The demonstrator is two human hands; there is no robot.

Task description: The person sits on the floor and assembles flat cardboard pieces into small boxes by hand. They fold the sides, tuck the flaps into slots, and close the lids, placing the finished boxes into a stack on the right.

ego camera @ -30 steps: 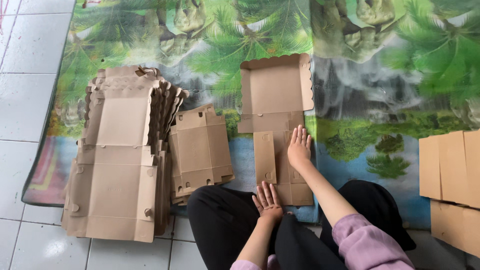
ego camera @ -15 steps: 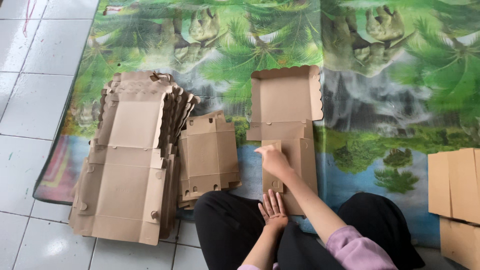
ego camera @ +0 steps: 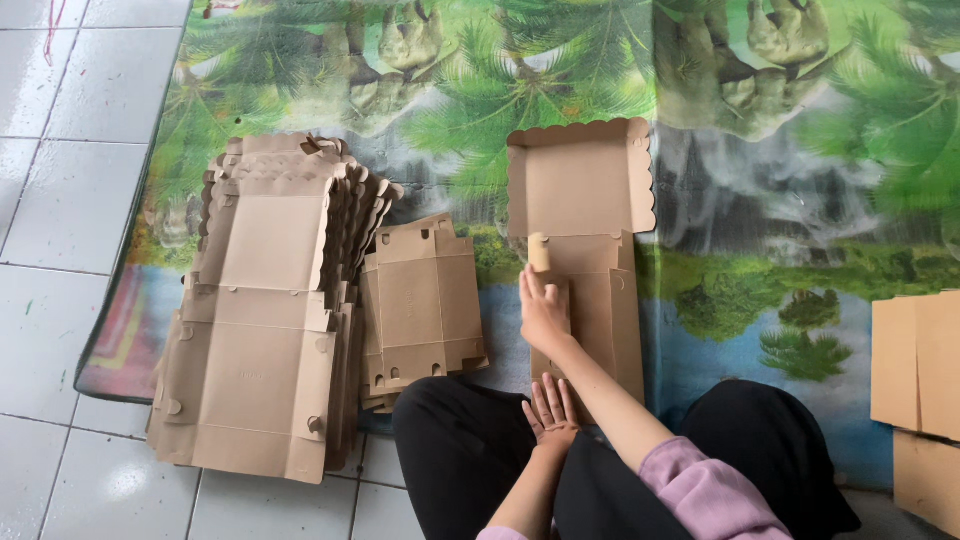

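The right hand [ego camera: 544,312] has slid from the right side to the left side of the flat brown cardboard box blank [ego camera: 590,250], lifting its narrow left flap [ego camera: 540,252] upright.
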